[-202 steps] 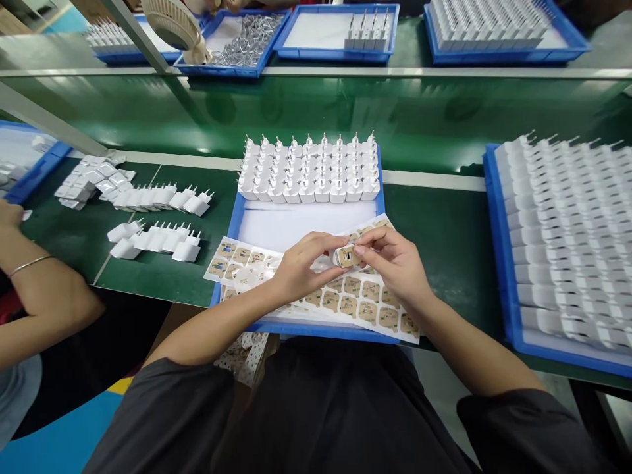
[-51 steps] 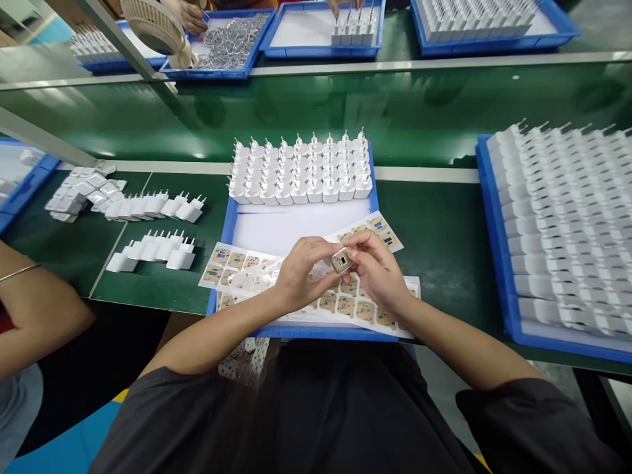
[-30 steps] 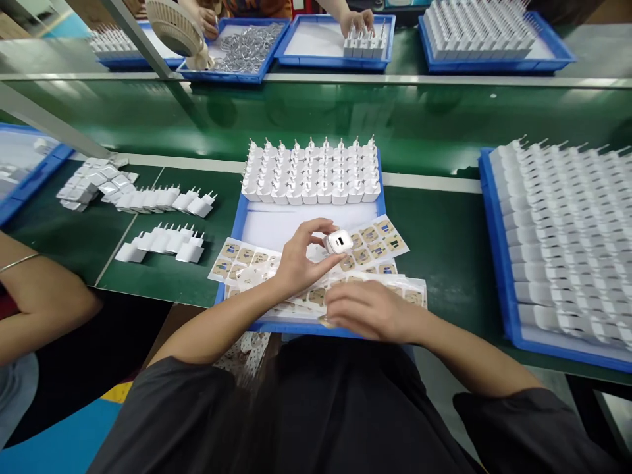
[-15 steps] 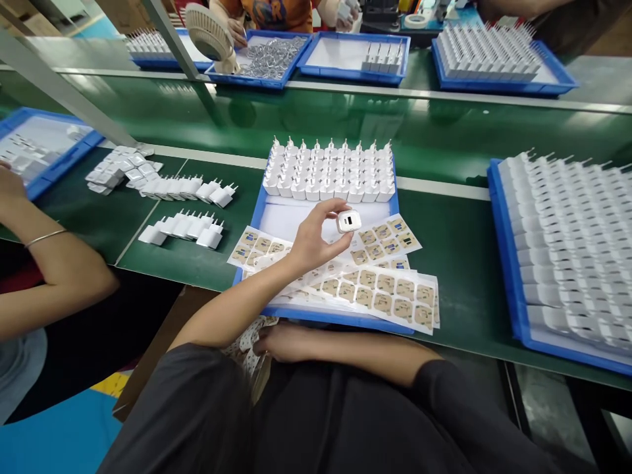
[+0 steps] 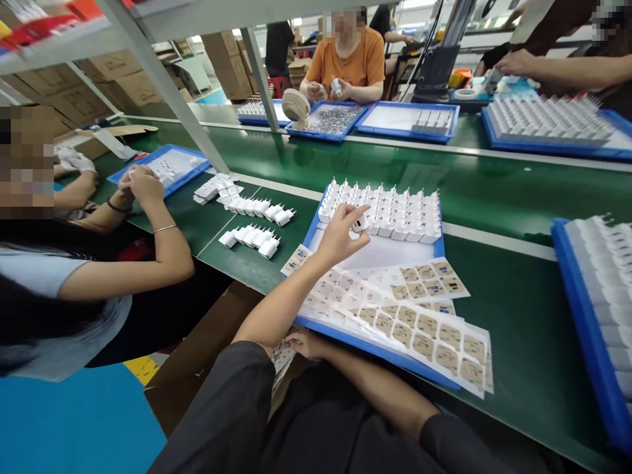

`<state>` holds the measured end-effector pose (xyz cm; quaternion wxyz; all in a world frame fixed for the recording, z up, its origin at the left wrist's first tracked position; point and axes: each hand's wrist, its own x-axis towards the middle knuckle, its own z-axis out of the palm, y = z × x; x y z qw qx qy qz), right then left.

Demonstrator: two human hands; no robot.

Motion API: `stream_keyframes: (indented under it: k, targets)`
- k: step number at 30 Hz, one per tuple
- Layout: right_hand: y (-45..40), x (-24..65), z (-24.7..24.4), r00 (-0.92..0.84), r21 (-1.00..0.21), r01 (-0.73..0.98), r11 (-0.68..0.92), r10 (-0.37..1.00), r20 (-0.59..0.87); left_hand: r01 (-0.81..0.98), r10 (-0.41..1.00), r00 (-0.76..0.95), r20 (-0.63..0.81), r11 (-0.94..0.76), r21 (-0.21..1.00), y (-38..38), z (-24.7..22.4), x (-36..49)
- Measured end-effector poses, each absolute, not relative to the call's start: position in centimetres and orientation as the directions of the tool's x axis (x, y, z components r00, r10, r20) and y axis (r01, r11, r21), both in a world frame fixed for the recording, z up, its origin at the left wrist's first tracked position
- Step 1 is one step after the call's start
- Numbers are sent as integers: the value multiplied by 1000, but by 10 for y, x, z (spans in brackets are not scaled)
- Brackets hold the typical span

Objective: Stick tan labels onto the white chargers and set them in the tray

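My left hand (image 5: 340,238) pinches a white charger (image 5: 360,224) between thumb and fingers, its dark port facing me, above the blue tray (image 5: 312,229). Behind it, rows of white plug chargers (image 5: 399,214) stand at the tray's far end with pins up. Tan sticker sheets (image 5: 424,332) lie overlapping across the near part of the tray and past its right edge. Below the table's front edge is my right hand (image 5: 303,343), fingers closed beside a patterned, crumpled sheet (image 5: 282,361); what it holds is too small to tell.
Loose white chargers (image 5: 254,237) lie on the green table (image 5: 513,289) to the left. Another blue tray (image 5: 575,296) of chargers stands at the right. Co-workers sit at the left and across the line, near more blue trays (image 5: 405,131) and a fan (image 5: 296,108).
The view has swung up and left, showing more of the co-workers. My left hand still holds the charger, now turned and closer to the rows. My right hand remains below the table edge.
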<state>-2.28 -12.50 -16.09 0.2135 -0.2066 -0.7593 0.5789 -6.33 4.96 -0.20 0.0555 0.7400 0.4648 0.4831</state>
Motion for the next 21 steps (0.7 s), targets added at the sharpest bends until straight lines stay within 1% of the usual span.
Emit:
stream_keyframes:
  k: [3, 6, 9, 11, 14, 17, 21]
  targets:
    - [-126, -12, -179, -863, -974, 107, 199, 505, 9, 701, 752, -11, 659, -464, 542, 53, 21, -93]
    - [-127, 0, -196, -878, -980, 130, 153, 477, -42, 778, 828, -64, 557, -308, 548, 54, 32, -130]
    - [-128, 13, -212, -877, -981, 161, 105, 472, -94, 861, 903, -98, 418, -134, 491, 55, 21, -165]
    - [-128, 20, -220, -874, -981, 176, 76, 471, -120, 884, 922, -142, 361, -47, 466, 56, 6, -183]
    - [-127, 28, -227, -872, -982, 185, 42, 469, -144, 900, 932, -191, 307, 42, 434, 58, -16, -199]
    - [-126, 37, -229, -857, -979, 203, 5, 485, -175, 917, 939, -227, 260, 116, 380, 58, -28, -204]
    - [-123, 66, -220, -793, -971, 236, -34, 571, -213, 937, 927, -290, 238, 225, 266, 51, -30, -202]
